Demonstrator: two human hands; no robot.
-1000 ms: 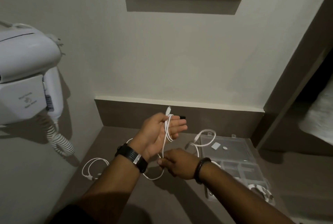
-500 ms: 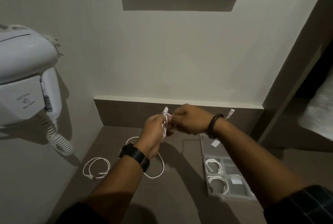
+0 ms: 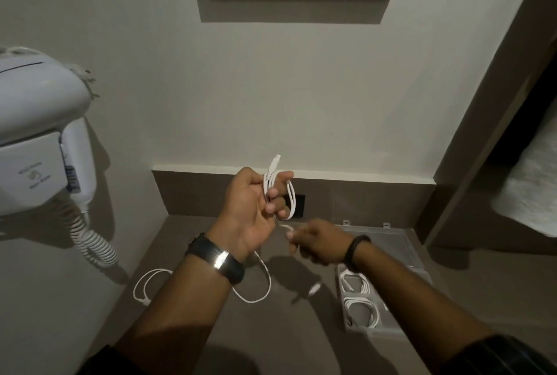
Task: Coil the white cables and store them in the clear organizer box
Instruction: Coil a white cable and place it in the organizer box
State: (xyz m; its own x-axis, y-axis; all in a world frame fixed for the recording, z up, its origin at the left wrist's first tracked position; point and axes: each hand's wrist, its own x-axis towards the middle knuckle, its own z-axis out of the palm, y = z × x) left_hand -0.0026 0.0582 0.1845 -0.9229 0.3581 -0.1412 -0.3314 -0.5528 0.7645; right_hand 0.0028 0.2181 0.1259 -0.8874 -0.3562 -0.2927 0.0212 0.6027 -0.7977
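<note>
At the centre of the frame, the left hand (image 3: 251,209) is clamped on a half-wound white cable (image 3: 277,190), its loops standing upright, plug end up. Just below and right, the blurred right hand (image 3: 316,242) pinches the cable's loose tail. The clear box (image 3: 401,254) lies lower right, nearer the right hand; another cable (image 3: 150,284) waits lower left.

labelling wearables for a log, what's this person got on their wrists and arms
The left hand has a black wristwatch with a shiny metal clasp. The right hand has a thin black band at the wrist. Both forearms are bare; a dark sleeve begins near the right elbow.
</note>
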